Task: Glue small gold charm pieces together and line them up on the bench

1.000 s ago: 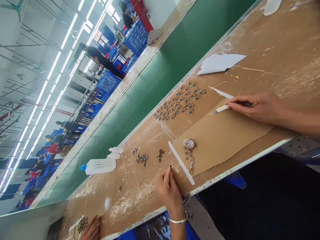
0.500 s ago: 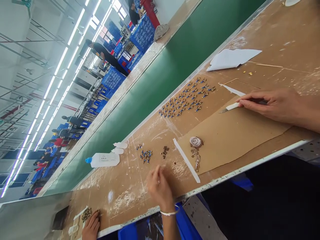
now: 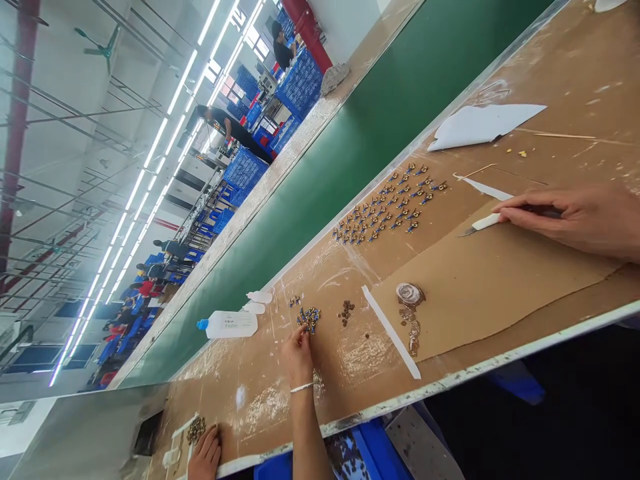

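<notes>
My right hand (image 3: 575, 217) grips a small white-handled knife (image 3: 483, 223), its thin metal tip pointing left above a brown cardboard sheet (image 3: 500, 280). My left hand (image 3: 299, 350), with a white bracelet at the wrist, is at the edge of a pile of small blue-and-gold pieces (image 3: 310, 319). Its thumb and finger are pinched together; whatever lies between them is hidden. Beyond the sheet, many more blue-and-gold pieces (image 3: 385, 207) lie spread in rows. Small dark brown bits (image 3: 345, 312) lie right of the pile. On the sheet's left end is a round lump of whitish-brown paste (image 3: 409, 293) with a smeared trail.
A white bottle with a blue cap (image 3: 230, 325) lies near the green belt (image 3: 320, 180). White paper (image 3: 487, 125) lies at the far right. A co-worker's hand (image 3: 206, 453) rests beside a pile of small pieces (image 3: 196, 430). Blue crates (image 3: 300, 80) stand across the belt.
My left hand has moved forward from the table's near part to the blue-and-gold pile, its fingers now pinched there. My right hand keeps the knife. The whole view has shifted slightly.
</notes>
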{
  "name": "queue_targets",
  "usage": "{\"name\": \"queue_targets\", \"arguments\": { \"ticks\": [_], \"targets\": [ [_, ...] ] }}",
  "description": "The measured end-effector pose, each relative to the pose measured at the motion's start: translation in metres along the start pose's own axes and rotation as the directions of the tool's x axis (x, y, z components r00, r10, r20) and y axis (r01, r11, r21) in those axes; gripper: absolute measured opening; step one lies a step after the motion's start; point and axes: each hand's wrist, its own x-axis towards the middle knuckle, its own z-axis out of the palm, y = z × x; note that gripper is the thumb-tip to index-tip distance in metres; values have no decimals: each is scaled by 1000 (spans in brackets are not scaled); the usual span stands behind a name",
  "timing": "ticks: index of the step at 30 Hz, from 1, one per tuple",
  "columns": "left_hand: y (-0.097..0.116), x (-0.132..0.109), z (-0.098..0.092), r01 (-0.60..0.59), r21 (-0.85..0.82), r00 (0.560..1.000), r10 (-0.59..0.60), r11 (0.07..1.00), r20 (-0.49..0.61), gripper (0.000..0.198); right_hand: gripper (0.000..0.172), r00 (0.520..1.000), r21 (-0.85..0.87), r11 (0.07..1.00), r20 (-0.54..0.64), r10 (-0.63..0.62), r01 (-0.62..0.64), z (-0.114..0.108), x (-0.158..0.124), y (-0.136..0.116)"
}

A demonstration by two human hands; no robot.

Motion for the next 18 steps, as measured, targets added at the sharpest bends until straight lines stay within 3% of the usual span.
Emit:
{"name": "queue_targets", "arguments": {
  "ticks": [8,18],
  "targets": [
    [17,-10,8,42,-25,999,-42,999,-30,24,54,999,-64,998,-41,-31,29,6,-1,12],
    [53,-58,33,-129,99,984,140,987,-112,31,66,1000,-54,998,-4,-29,29,1,3,6]
  ]
}}
